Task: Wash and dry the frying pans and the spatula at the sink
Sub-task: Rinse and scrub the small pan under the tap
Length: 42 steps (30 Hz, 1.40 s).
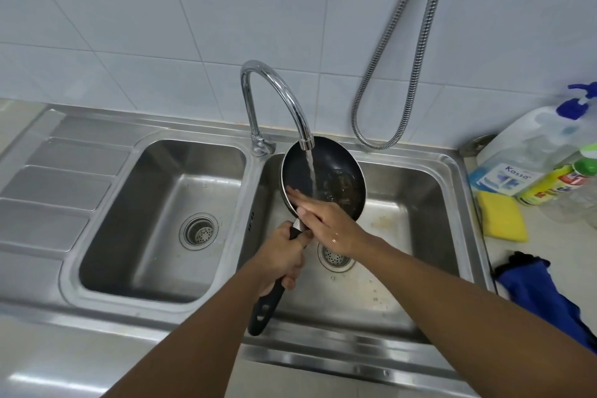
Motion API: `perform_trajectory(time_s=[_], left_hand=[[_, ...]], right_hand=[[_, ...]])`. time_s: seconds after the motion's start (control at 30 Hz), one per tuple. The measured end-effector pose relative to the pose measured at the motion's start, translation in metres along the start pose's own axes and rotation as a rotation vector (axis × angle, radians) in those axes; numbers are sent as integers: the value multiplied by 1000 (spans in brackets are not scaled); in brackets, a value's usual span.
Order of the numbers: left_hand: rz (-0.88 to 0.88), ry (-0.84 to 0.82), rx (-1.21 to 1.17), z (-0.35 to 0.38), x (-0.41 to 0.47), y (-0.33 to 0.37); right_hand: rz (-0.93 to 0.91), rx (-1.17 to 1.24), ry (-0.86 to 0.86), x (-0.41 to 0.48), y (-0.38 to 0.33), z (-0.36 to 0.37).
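We hold the pan [298,168] tilted over the right basin [420,203], its black inside facing us, under water [310,171] running from the tap [281,87]. Our left hand [284,260] is curled tight round the black handle [268,307], which leaves the pan at its 7 o'clock. Our right hand [326,223] lies flat and grips nothing. Its fingers [300,195] are straight and together, pressed on the pan's inner surface near the 7 o'clock rim. A wet, brownish patch shows at the pan's 4 o'clock.

The left basin [155,236] lies at 9 o'clock of the pan. On the desk [555,245] at 3 o'clock stand a soap bottle [523,152] and a yellow bottle [546,186], with a sponge [502,218] just in front of them. A blue cloth [533,284] lies at 5 o'clock. A metal hose [403,58] hangs at 1 o'clock.
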State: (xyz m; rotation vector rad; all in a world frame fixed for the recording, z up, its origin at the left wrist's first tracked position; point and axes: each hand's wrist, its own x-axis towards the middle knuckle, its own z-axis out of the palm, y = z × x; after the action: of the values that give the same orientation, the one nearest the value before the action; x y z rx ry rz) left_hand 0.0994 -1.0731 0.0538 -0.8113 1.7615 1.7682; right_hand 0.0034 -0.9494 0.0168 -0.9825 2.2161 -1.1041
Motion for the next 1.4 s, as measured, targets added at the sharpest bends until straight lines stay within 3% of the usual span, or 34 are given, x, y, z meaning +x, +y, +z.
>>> perform_trajectory(time_s=[0.1,0.2,0.4,0.5,0.63,0.8,0.9,1.1,1.2,1.3,1.4], left_hand=[[-42,-36,-1,0,-3,-3],[-55,-67,14,2,-5,-4],[-100,-136,-39,8,-10,2],[-117,-189,-58,5,-8,1],[-106,-168,-125,5,-3,-3],[-85,-169,-173,7,0,-8],[-60,-158,-146,13,1,-5],[-1,-101,-113,25,2,-9],[45,-46,-58,23,4,-10],[98,12,22,18,7,-9],[146,86,79,16,11,-8]], right_hand=[[-1,-287,-96,-4,15,-8],[160,-426,-129,3,32,-20],[384,-566,19,25,38,-39],[243,-507,-105,33,22,-37],[69,-225,-259,30,-9,-35],[108,-160,-142,11,-17,-50],[29,-194,-29,8,-9,-45],[126,-520,-40,28,18,-39],[374,-578,103,27,24,-39],[474,-410,232,26,19,-26],[430,-104,170,19,9,-10]])
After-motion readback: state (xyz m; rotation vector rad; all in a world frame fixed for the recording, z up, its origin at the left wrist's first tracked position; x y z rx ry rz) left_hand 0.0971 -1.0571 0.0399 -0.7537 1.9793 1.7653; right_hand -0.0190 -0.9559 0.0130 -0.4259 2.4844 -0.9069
